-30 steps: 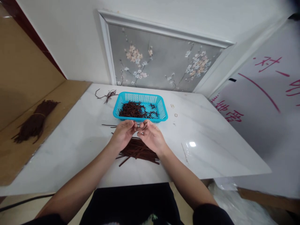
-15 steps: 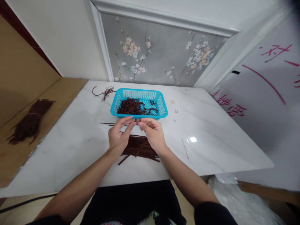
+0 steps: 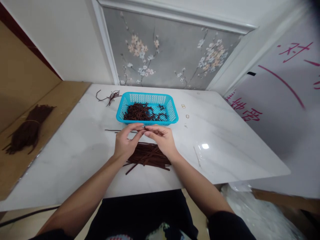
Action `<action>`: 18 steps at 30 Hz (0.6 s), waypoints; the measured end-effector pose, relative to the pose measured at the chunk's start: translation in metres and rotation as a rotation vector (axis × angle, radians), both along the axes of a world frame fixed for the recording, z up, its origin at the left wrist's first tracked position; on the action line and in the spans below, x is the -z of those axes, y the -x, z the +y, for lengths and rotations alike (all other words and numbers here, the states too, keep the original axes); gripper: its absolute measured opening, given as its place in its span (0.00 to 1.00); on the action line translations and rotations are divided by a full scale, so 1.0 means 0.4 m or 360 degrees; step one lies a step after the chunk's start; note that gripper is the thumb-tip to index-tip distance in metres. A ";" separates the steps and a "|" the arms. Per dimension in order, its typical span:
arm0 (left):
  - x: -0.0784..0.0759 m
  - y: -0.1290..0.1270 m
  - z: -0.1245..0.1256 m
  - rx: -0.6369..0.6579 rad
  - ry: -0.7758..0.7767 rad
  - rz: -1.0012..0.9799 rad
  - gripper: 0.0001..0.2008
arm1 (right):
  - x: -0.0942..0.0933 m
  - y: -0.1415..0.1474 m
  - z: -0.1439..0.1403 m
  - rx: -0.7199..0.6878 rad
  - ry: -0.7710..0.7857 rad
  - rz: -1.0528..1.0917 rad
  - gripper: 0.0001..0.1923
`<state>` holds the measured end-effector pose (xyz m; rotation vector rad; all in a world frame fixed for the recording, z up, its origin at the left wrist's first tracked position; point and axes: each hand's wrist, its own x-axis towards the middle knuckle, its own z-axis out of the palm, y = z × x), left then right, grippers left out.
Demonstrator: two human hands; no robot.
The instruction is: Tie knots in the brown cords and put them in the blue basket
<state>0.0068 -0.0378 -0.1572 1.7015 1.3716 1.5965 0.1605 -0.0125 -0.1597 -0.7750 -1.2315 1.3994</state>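
Observation:
My left hand point(image 3: 125, 141) and my right hand point(image 3: 163, 140) meet fingertip to fingertip just in front of the blue plastic basket point(image 3: 148, 98). Both are closed in a pinch on a short dark brown cord point(image 3: 144, 127), mostly covered by the fingers. Under and between my wrists lies a pile of long brown cords point(image 3: 150, 156) on the table. Inside the basket is a heap of short, knotted-looking brown pieces point(image 3: 139, 112), with a few apart at its right side. A thin loose cord point(image 3: 110, 130) sticks out to the left, behind my left hand.
Thin brown scraps point(image 3: 111, 96) lie left of the basket. Several small pale rings point(image 3: 183, 106) and a thin clear strip point(image 3: 197, 156) are on the white table point(image 3: 232, 146) to the right. A banded brown bundle point(image 3: 28, 128) rests on cardboard at far left. A panelled wall stands behind.
My fingertips have closed in further around the cord; the small loop seen between them before is now mostly hidden. The view has shifted slightly. Basket and piles have stayed put.

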 end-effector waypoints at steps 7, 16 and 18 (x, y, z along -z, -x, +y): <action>-0.006 0.001 0.001 -0.0035 0.0117 0.0003 0.07 | -0.012 -0.002 -0.002 0.0044 -0.0045 -0.0018 0.05; 0.007 0.005 0.018 0.0182 0.0040 0.0018 0.05 | -0.011 -0.015 0.012 -0.0016 -0.0064 -0.0066 0.07; 0.007 0.005 0.015 0.0144 -0.0104 0.0128 0.04 | -0.008 -0.013 0.017 -0.0050 0.0026 0.0041 0.07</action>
